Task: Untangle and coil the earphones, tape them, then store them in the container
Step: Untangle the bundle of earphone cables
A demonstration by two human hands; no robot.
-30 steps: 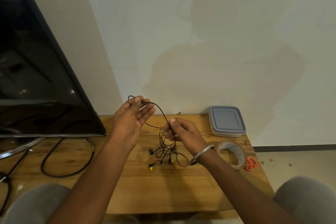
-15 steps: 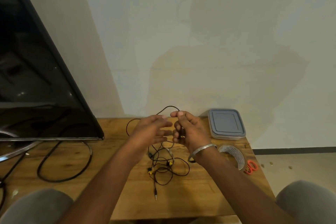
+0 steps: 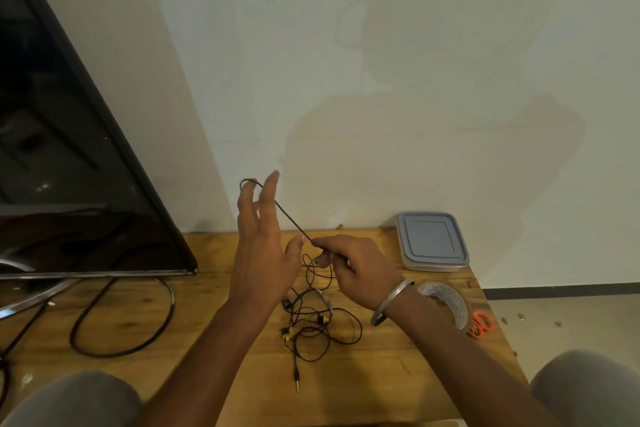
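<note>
Left hand [image 3: 258, 253] is held open, earphones [image 3: 325, 319] looped over its fingertips and pinched by right hand [image 3: 356, 270]; pinch itself is hidden.

Left hand [image 3: 263, 253] raised, fingers straight and spread, right hand [image 3: 356, 274] lower, fingers curled, pinching earphone cord [image 3: 289, 215]

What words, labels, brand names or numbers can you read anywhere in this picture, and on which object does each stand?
No text can be read.
The tape roll has faint printing inside its core, too blurred to read.
The container lid and television show no text.
</note>
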